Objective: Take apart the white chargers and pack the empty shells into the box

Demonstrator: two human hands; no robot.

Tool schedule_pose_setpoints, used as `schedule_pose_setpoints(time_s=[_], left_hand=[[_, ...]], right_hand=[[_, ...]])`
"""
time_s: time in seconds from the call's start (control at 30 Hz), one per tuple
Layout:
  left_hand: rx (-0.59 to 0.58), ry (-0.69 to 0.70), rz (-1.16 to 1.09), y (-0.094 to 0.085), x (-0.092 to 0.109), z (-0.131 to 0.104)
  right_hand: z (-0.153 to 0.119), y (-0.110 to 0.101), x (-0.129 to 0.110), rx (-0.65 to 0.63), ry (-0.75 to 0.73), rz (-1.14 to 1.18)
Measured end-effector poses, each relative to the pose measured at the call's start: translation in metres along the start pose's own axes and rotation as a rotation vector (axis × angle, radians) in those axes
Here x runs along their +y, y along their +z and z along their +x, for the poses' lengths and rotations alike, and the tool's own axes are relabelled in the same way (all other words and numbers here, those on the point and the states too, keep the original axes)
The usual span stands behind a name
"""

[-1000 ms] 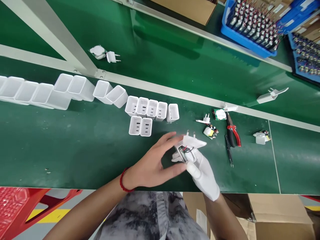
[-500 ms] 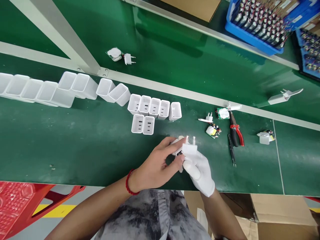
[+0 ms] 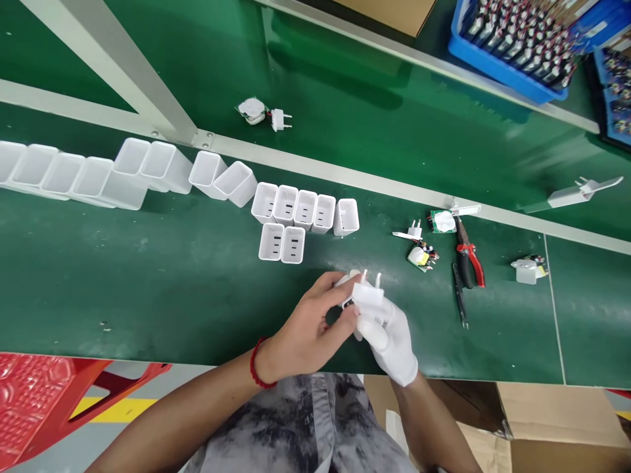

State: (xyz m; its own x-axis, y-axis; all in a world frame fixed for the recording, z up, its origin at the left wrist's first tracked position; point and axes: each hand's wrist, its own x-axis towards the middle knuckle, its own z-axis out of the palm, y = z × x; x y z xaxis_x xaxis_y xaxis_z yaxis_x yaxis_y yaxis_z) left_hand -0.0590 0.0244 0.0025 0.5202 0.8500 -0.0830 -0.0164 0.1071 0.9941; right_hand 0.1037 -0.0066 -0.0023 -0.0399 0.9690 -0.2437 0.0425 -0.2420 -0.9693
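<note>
- We pinch a white plug piece between the thumb and forefinger of our bare left hand; its two pins point away from us.
- We curl our gloved right hand around the same piece, its far fingers mostly hidden.
- We hold it above the green bench, near the front edge; the surface is glossy, with small specks at left.
- Beyond, we have white casings in rows to the left, and pliers beside tweezers to the right.
- Above, we see a blue tray of wired parts; below, a red stool and a cardboard box.
</note>
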Motion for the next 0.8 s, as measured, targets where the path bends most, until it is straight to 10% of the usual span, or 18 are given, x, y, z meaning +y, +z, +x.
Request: schedule_pose_setpoints(time_s=[0.5,0.63,0.8], left_hand=[[-0.046,0.03,0.163,-0.002,0.0,0.011],[0.029,-0.054,0.035,-0.008,-0.008,0.019],[0.051,-0.122,0.061,-0.009,-0.006,0.021]], right_hand=[[-0.001,-0.006,0.02,0.082,0.116,0.109],[0.005,-0.026,-0.003,-0.087,-0.052,-0.191],[0.006,-0.027,-0.016,0.127,-0.304,-0.688]])
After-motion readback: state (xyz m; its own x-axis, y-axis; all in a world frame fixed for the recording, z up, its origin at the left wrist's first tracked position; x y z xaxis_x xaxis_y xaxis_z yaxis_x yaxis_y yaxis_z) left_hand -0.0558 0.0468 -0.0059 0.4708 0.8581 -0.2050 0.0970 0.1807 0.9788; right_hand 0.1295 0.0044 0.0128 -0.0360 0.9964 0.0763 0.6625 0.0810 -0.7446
